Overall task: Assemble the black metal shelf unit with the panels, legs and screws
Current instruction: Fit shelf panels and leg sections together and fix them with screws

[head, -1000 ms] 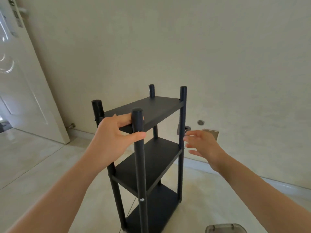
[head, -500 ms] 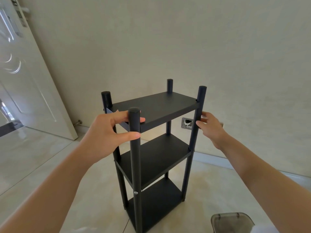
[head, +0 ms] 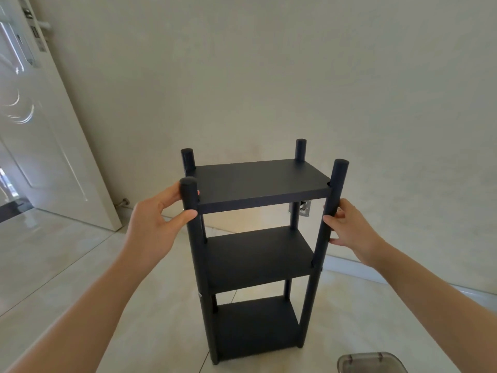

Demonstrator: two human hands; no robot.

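Left hand [head: 154,224] grips the near left leg [head: 195,251] of the black shelf unit [head: 255,246] just below its rounded top, thumb curled across the front of the leg and fingers wrapped behind it, where their tips are hidden. Right hand [head: 349,227] is on the near right leg [head: 326,230] just under the top panel [head: 259,181]; its fingers curl against the outer side of the leg, but the leg hides how far they wrap round.

Standing upright on the pale tiled floor [head: 67,265] close to a plain wall [head: 269,76], the unit has three flat panels stacked between four round legs. A middle panel [head: 258,257] and a bottom panel [head: 255,327] sit below the top one. Both far legs show mainly as stubs above the top panel, with short stretches glimpsed between the panels. A small pale screw head [head: 199,294] shows on the near left leg by the middle panel; other fixings are too small or dark to make out.

Behind the unit, a small metal plate [head: 303,208] on the wall is partly covered by a far leg. A white door [head: 40,130] stands at the left, cut off by the frame edge. At the bottom right, only the top of a smoky translucent container [head: 368,363] is visible.
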